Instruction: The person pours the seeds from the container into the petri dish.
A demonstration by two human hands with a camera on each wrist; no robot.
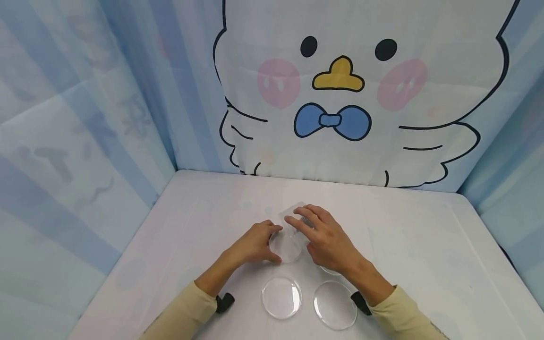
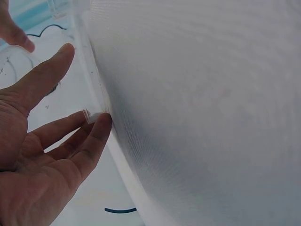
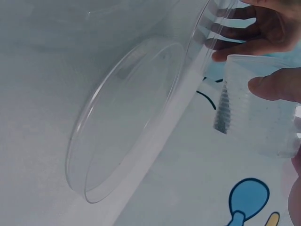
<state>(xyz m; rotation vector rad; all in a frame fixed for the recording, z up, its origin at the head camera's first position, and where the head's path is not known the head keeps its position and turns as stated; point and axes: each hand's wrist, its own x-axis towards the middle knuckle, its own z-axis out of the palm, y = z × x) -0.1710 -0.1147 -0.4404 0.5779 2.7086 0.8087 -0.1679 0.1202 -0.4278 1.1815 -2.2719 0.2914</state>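
Observation:
My left hand spans a clear petri dish, thumb at the near side of its rim and fingertips at the far side. In the left wrist view the dish shows edge-on, mostly see-through, at the fingertips. My right hand holds a translucent plastic container just beside and over that dish. The thumb lies along the container's side, and dark, finely ridged or grainy matter shows at one end of it. I cannot tell what this matter is.
Two clear petri dishes, one at the left and one at the right, lie nearer to me on the white table. Another dish is partly hidden under my right wrist. Printed curtains stand behind and at both sides.

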